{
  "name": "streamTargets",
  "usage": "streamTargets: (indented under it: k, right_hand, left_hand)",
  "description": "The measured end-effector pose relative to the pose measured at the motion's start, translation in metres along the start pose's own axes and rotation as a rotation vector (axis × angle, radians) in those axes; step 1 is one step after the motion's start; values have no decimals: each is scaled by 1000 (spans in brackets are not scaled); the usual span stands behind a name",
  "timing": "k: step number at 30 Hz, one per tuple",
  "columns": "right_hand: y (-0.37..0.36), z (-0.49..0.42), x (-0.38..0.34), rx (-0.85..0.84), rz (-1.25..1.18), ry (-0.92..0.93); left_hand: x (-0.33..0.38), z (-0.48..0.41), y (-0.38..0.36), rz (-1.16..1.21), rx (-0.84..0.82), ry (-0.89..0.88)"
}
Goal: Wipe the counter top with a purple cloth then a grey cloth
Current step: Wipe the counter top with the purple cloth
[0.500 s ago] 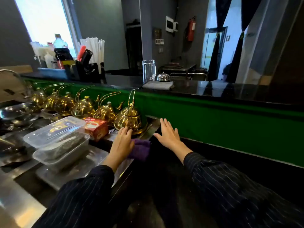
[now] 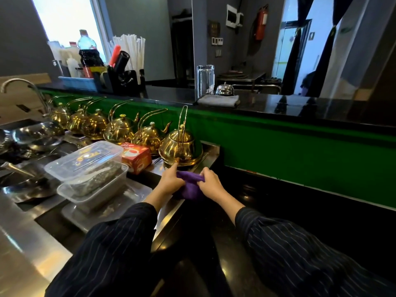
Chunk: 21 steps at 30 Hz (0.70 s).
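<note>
My left hand [image 2: 171, 181] and right hand [image 2: 211, 182] both gripping the bunched purple cloth [image 2: 189, 185], just before a brass teapot [image 2: 181, 146], over the dark counter [image 2: 267, 202]

Dark pinstriped long sleeves [image 2: 300, 254].

To your left, 6 brass kettles [image 2: 181, 147] stand in a row along the green wall panel [image 2: 300, 151], tall handles upright. Just beside the nearest kettle you have a red tea box [image 2: 135, 157]. In front of it sit 2 stacked clear plastic containers [image 2: 90, 170] with lids on, resting on a steel tray [image 2: 120, 205]. Far left: a curved tap [image 2: 23, 85] and steel bowls [image 2: 36, 133]. On the raised ledge you see a blue caddy [image 2: 78, 82] with bottles, a black holder [image 2: 122, 80] backed by white straws [image 2: 130, 50], a clear glass jug [image 2: 205, 80] and a chrome bell [image 2: 224, 89]. A red fire extinguisher [image 2: 261, 22] hangs on the far wall.
</note>
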State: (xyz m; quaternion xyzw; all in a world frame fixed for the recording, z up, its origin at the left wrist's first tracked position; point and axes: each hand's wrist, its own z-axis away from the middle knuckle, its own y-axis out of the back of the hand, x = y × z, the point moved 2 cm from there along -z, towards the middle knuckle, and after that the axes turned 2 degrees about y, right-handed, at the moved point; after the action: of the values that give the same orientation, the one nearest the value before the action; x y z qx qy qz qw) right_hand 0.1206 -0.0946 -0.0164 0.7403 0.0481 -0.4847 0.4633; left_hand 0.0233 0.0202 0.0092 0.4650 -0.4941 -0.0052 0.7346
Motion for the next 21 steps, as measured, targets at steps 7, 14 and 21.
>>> streamTargets:
  k: [7,14,21]
  right_hand:
    - [39,23,28,-185,-327,-252]
    - [166,58,64,-34,64,-159]
    - [348,107,80,63,413,-163]
  left_hand:
    - [55,2,-31,-262,-20,-170]
    - [157,-2,-105,-291,-44,-574]
    - [309,21,-168,-189,-117,-927]
